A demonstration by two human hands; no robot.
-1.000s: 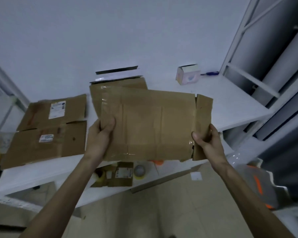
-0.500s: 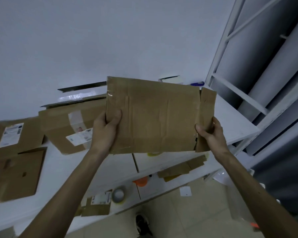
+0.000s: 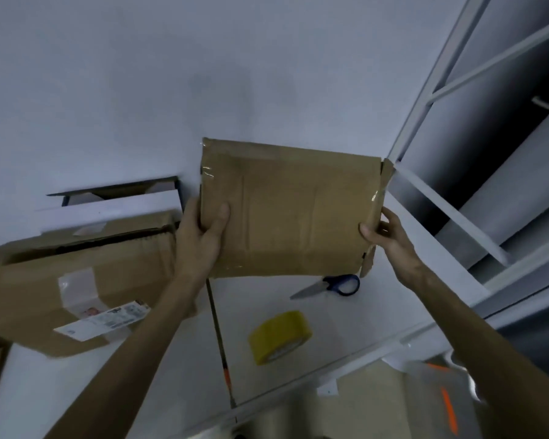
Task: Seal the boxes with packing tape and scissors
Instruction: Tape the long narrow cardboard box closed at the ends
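Observation:
I hold a flattened brown cardboard box (image 3: 295, 210) upright above the white table (image 3: 159, 369). My left hand (image 3: 200, 236) grips its left edge, thumb on the front face. My right hand (image 3: 387, 239) grips its lower right edge beside a loose side flap. Old clear tape shows on the box's corners. Below the box, blue-handled scissors (image 3: 333, 285) lie on the table. A roll of yellowish packing tape (image 3: 279, 337) rests nearer the front edge.
A larger brown box (image 3: 76, 274) with a shipping label lies on the table to the left, with a white flat piece behind it. A white metal shelf frame (image 3: 450, 217) stands on the right. A plastic bag with orange marks (image 3: 438, 397) sits on the floor at lower right.
The flattened box has moved up and to the right with both hands still gripping it. The view has shifted, so the scissors and tape roll now show below the box.

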